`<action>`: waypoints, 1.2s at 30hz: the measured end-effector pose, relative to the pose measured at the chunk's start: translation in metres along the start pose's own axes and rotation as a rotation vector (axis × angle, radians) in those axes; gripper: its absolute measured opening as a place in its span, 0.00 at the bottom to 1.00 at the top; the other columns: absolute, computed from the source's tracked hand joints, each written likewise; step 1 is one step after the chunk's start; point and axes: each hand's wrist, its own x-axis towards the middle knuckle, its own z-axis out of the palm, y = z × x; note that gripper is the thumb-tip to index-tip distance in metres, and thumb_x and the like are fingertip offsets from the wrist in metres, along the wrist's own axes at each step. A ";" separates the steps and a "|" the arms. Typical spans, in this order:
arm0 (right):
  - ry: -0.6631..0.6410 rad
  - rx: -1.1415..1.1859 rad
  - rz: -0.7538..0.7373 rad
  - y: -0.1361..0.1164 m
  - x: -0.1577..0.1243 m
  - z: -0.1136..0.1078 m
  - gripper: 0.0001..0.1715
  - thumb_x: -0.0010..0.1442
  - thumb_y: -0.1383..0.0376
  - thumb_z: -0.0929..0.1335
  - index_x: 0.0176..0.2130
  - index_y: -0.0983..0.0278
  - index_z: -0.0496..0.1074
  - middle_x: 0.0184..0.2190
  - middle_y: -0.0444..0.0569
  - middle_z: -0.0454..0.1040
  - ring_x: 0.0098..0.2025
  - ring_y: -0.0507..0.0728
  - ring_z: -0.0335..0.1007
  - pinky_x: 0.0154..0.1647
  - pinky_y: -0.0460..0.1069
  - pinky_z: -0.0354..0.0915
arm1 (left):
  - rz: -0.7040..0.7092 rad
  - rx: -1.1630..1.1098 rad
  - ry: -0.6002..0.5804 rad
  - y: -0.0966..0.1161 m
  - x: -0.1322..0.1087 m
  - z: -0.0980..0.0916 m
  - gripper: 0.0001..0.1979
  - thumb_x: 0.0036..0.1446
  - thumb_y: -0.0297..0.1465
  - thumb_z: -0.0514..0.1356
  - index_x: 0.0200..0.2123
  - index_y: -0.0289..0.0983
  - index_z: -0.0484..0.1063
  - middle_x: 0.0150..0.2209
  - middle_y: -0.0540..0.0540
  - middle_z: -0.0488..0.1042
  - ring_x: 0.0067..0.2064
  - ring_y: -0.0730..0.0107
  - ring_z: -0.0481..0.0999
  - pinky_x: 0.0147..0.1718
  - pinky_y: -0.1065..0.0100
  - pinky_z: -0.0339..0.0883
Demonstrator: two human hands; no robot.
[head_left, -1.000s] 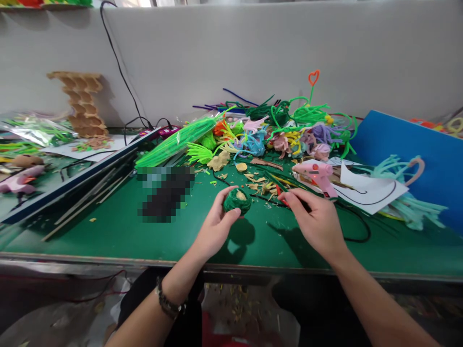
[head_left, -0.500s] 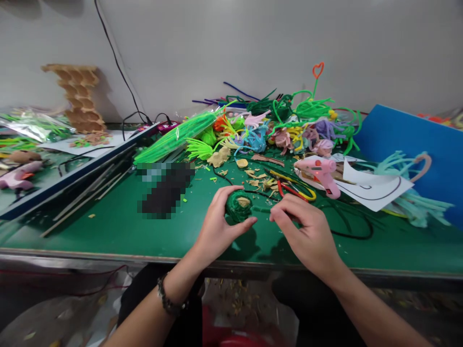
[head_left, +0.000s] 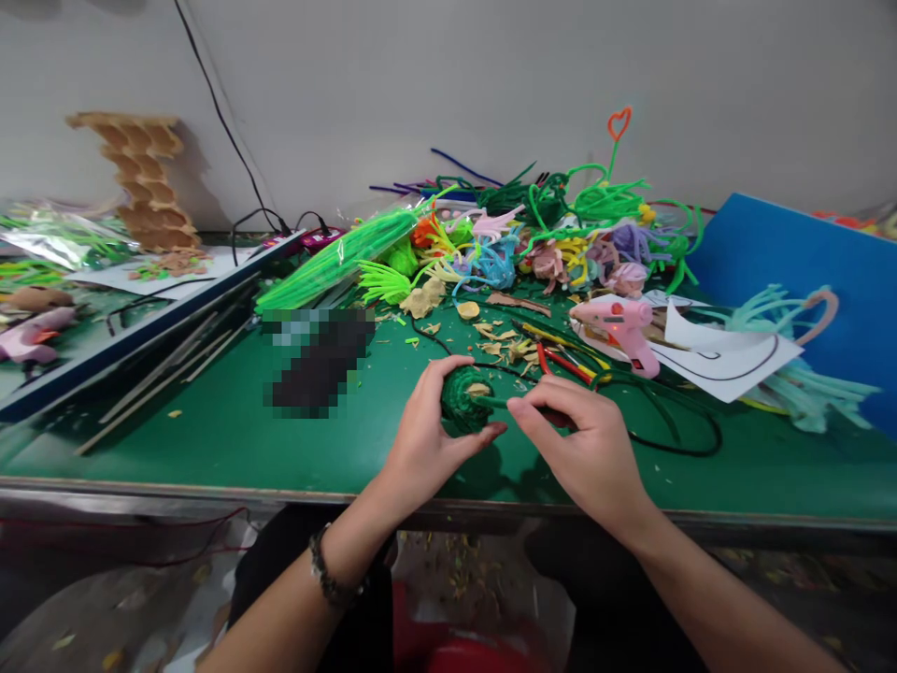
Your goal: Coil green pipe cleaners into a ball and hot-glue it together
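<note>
My left hand (head_left: 438,421) is closed round a small dark green ball (head_left: 462,408), thumb below and fingers above. The ball looks wound from green pipe cleaner, and a tan patch (head_left: 479,389) shows on its upper side. A dark green pipe cleaner (head_left: 496,403) runs from the ball to my right hand (head_left: 578,430), which pinches it between thumb and forefinger just right of the ball. Part of the strand is hidden in the right palm. Beyond the hands lie pliers with red and yellow handles (head_left: 569,365) and tan scraps (head_left: 501,344).
A pink glue gun (head_left: 620,327) lies to the right, beside white paper (head_left: 729,360) and a blue board (head_left: 791,262). Bundled coloured pipe cleaners (head_left: 497,257) fill the back. A bag of green ones (head_left: 343,252) lies left of them. Thin sticks (head_left: 168,369) rest at the left.
My right hand has moved slightly left, closer to the ball, shortening the visible strand between them. The ball has turned a little in my left hand, its tan patch shifting right.
</note>
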 end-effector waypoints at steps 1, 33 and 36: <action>-0.003 -0.006 0.004 0.001 0.000 0.000 0.13 0.55 0.68 0.65 0.20 0.65 0.65 0.16 0.39 0.59 0.20 0.46 0.53 0.20 0.42 0.52 | 0.012 0.013 -0.002 0.000 0.000 0.000 0.25 0.45 0.34 0.64 0.46 0.38 0.58 0.42 0.45 0.67 0.44 0.65 0.69 0.43 0.64 0.64; -0.017 -0.157 -0.041 0.002 -0.001 0.003 0.14 0.51 0.68 0.68 0.18 0.65 0.62 0.16 0.39 0.55 0.19 0.46 0.52 0.22 0.43 0.52 | -0.098 -0.100 -0.253 0.011 -0.005 -0.004 0.25 0.49 0.30 0.53 0.52 0.37 0.51 0.47 0.41 0.62 0.47 0.61 0.65 0.46 0.60 0.60; -0.014 -0.181 -0.075 0.002 -0.001 0.003 0.14 0.51 0.68 0.68 0.18 0.66 0.62 0.16 0.39 0.55 0.19 0.46 0.52 0.21 0.43 0.51 | -0.132 -0.140 -0.260 0.012 -0.005 -0.005 0.23 0.51 0.31 0.50 0.52 0.37 0.51 0.47 0.42 0.63 0.46 0.63 0.65 0.46 0.60 0.59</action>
